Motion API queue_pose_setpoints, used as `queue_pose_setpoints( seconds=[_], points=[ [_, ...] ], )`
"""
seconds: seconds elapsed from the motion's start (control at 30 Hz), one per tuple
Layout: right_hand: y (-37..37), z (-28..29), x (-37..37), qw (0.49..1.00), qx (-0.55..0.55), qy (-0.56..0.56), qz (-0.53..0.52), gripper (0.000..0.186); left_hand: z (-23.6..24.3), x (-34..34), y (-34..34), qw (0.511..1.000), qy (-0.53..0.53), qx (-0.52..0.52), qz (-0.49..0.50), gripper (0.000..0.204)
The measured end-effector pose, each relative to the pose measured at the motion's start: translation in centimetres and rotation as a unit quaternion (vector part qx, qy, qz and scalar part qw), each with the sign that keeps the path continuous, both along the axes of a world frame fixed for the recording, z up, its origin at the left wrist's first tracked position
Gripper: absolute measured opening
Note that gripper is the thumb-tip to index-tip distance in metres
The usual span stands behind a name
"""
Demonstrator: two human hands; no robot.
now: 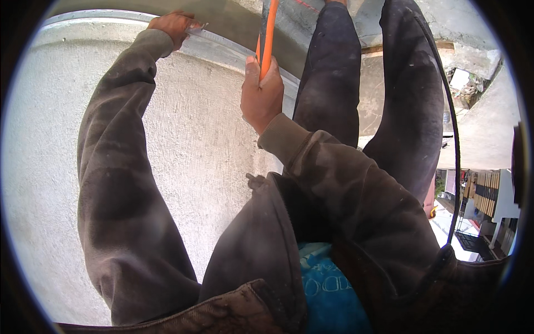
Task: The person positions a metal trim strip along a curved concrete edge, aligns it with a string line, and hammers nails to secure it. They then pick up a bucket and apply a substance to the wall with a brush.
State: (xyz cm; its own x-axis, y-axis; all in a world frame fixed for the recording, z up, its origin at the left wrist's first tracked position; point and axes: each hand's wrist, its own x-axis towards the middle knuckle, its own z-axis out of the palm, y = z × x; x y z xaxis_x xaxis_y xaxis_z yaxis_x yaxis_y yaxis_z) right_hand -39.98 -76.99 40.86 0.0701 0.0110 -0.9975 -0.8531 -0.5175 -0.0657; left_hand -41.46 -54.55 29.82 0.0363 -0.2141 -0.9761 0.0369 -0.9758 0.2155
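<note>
A long pale straight strip [228, 45], probably metal, lies along the edge of a rough whitish concrete surface [114, 83]. My left hand [169, 30] is at the upper left with curled fingers gripping the strip. My right hand [261, 92] is closed around an orange-and-dark tool [268, 30], held upright in the picture just beside the strip; its top runs out of frame and its working end cannot be seen.
My dark-trousered legs [334, 72] are at the upper right, beside grey concrete [406, 16]. A patch of rubble [473, 89] lies beyond them, and a dark cord [455, 139] hangs down. Slatted structures and railings [484, 192] show at the far right, below a drop.
</note>
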Motion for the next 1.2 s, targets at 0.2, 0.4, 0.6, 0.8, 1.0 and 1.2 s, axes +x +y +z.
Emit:
queue_pose_setpoints(
  seconds=[0.2,0.4,0.6,0.8,1.0,1.2],
  points=[
    [0.1,0.1,-0.6,0.992,0.048,0.098,0.056,0.035,-0.3,-0.6,0.2,1.0,-0.017,-0.007,0.011,0.041],
    [-0.6,-0.4,-2.1,0.989,0.055,0.11,0.085,0.031,-0.7,-1.1,0.5,1.0,-0.015,-0.025,-0.008,0.041],
    [-0.1,-0.9,-2.0,0.992,0.077,0.09,0.053,0.032,-0.7,-0.3,1.0,0.999,0.014,-0.022,0.022,0.04],
    [1.8,-1.6,0.5,0.986,0.065,0.143,0.047,0.032,-1.2,1.2,2.4,0.999,0.023,-0.012,0.045,0.043],
    [-0.4,-3.1,5.0,0.972,0.071,0.21,-0.073,0.028,-2.3,-0.2,2.9,0.997,0.02,-0.023,0.068,0.045],
    [-4.4,-3.8,16.5,0.994,-0.003,0.101,-0.041,0.031,-1.0,-0.7,-0.5,0.908,-0.3,-0.015,0.292,0.035]
  ],
)
